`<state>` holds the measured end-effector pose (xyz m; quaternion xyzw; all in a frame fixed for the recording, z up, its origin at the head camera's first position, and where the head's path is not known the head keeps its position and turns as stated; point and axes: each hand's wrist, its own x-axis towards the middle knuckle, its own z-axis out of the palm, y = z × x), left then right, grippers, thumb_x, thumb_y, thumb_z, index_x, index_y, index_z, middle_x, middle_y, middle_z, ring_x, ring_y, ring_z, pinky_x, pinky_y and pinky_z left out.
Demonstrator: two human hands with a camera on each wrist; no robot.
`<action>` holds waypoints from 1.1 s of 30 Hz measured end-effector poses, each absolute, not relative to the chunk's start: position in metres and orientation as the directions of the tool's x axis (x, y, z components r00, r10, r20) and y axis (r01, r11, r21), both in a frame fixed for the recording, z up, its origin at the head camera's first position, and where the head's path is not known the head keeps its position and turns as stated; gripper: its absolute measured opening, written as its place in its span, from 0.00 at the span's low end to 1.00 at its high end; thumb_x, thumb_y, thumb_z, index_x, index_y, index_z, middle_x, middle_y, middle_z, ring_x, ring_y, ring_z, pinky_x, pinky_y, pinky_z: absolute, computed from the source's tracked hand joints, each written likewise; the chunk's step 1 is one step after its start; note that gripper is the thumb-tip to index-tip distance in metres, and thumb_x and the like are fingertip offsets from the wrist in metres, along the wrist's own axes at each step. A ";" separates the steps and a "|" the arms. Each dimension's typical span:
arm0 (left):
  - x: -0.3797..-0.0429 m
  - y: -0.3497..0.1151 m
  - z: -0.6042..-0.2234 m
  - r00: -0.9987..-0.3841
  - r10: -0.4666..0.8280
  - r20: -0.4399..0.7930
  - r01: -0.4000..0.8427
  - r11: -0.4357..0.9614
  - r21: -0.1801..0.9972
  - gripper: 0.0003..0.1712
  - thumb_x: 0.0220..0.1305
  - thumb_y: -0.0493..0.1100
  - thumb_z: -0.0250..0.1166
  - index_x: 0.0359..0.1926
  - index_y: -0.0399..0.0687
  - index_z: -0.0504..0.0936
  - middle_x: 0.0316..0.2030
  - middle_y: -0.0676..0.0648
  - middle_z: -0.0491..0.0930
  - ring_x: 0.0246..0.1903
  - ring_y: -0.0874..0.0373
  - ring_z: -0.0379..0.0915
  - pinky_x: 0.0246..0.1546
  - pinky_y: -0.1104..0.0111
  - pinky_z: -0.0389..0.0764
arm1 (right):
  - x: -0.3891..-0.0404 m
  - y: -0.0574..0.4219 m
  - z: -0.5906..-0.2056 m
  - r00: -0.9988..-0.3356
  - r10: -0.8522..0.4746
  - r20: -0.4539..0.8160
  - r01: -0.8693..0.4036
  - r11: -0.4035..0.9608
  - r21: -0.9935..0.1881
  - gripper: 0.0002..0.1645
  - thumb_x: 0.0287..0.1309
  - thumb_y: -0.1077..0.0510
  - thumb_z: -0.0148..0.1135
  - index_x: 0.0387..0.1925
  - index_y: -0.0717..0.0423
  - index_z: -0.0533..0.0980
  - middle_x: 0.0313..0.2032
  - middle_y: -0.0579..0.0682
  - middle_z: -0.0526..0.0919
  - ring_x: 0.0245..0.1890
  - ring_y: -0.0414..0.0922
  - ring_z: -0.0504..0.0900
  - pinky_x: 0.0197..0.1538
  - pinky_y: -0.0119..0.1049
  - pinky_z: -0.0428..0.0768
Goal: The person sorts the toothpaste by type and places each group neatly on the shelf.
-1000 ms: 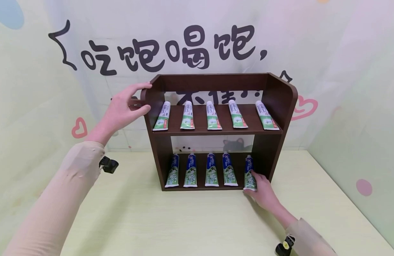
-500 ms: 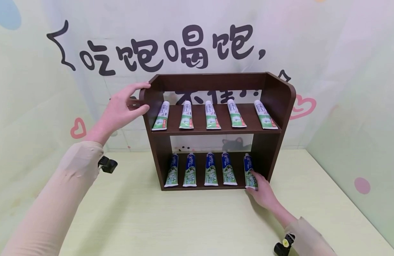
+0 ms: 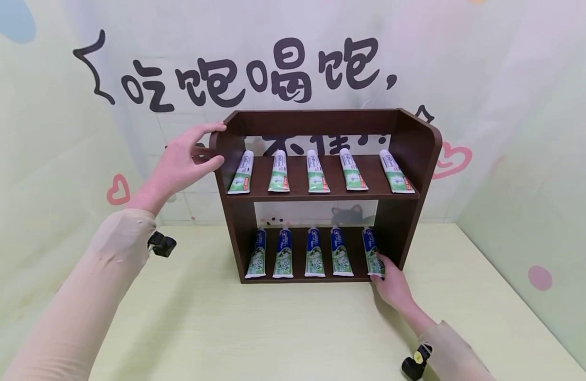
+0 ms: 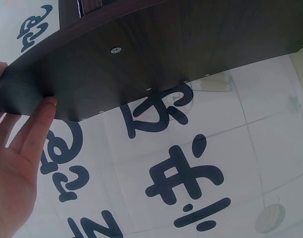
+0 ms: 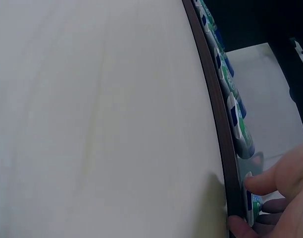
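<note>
A dark brown two-tier shelf [image 3: 316, 197] stands on the table. My left hand [image 3: 185, 159] holds its upper left side panel; in the left wrist view, fingers [image 4: 35, 129] lie against the panel's outer face [image 4: 156, 54]. At the lower right, my right hand [image 3: 393, 283] pinches the flat bottom end of a blue-and-green toothpaste tube [image 3: 370, 246], which lies on the lower tier with its cap to the back. The right wrist view has the thumb and fingers around that tube [image 5: 249, 191], right by the shelf's front lip [image 5: 222, 119].
Several more blue-and-green tubes [image 3: 314, 254] lie in a row left of the right hand. White-and-green toothpaste tubes [image 3: 316, 174] line the upper tier. A pale table [image 3: 273, 328] extends in front, and a printed wall sheet [image 3: 293, 26] hangs behind.
My right hand has pushed the rightmost lower tube back and slightly right, so its bottom end now sits farther in on the tier. The left hand keeps its place on the shelf.
</note>
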<state>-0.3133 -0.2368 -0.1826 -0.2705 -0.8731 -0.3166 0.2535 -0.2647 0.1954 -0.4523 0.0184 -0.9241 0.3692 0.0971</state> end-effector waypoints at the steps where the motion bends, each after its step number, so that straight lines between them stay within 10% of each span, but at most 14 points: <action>1: -0.313 -0.237 -0.183 -0.726 0.312 0.613 0.632 0.654 0.415 0.33 0.63 0.39 0.65 0.69 0.56 0.70 0.68 0.51 0.70 0.48 0.42 0.84 0.43 0.91 0.75 | -0.266 0.196 -0.453 -0.981 0.040 0.189 -0.102 0.723 -0.683 0.37 0.60 0.67 0.59 0.70 0.70 0.60 0.60 0.75 0.73 0.53 0.66 0.79 0.58 0.59 0.78; 33: -0.314 -0.236 -0.184 -0.714 0.315 0.626 0.637 0.663 0.394 0.34 0.63 0.38 0.65 0.69 0.57 0.69 0.68 0.50 0.70 0.45 0.42 0.84 0.42 0.92 0.75 | -0.281 0.192 -0.463 -0.989 0.125 0.078 0.000 0.529 -0.849 0.42 0.60 0.64 0.60 0.73 0.61 0.55 0.69 0.72 0.61 0.64 0.66 0.67 0.70 0.62 0.64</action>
